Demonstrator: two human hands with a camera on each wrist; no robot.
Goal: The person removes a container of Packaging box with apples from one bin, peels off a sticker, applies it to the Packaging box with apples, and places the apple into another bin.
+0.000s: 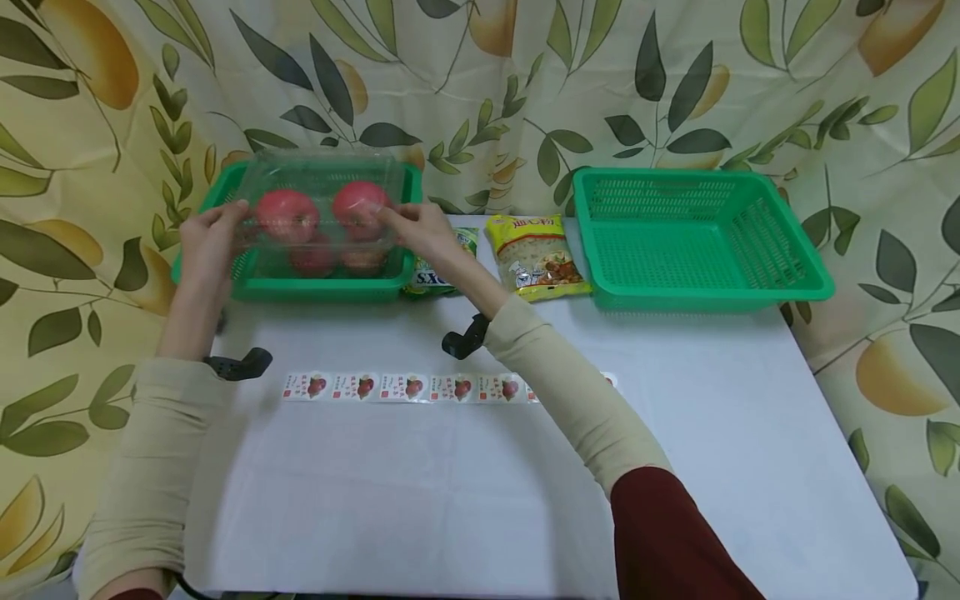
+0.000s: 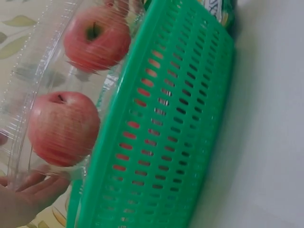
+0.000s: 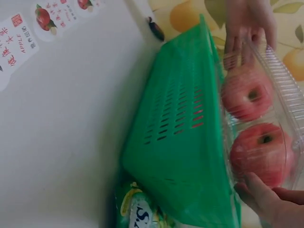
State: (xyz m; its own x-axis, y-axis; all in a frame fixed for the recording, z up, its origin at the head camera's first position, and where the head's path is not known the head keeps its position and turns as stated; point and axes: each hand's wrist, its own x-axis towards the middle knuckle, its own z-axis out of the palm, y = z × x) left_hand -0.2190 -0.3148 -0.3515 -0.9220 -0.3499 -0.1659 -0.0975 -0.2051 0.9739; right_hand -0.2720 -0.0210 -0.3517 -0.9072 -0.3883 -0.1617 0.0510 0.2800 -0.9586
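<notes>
Left hand (image 1: pixel 210 242), right hand (image 1: pixel 426 231) seemingly grip clear box (image 1: pixel 326 215).

A sticker (image 3: pixel 15 46) reads "APPLE" beside Chinese characters.

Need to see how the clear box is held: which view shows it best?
The head view: the whole box is in frame, between left hand and right hand. Left wrist cuts it off at the top, right wrist at the right edge.

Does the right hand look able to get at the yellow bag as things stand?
Not immediately, it seems: the right hand grips the clear container. Otherwise the way looks free: the yellow bag lies close by, with nothing seen on top.
</notes>
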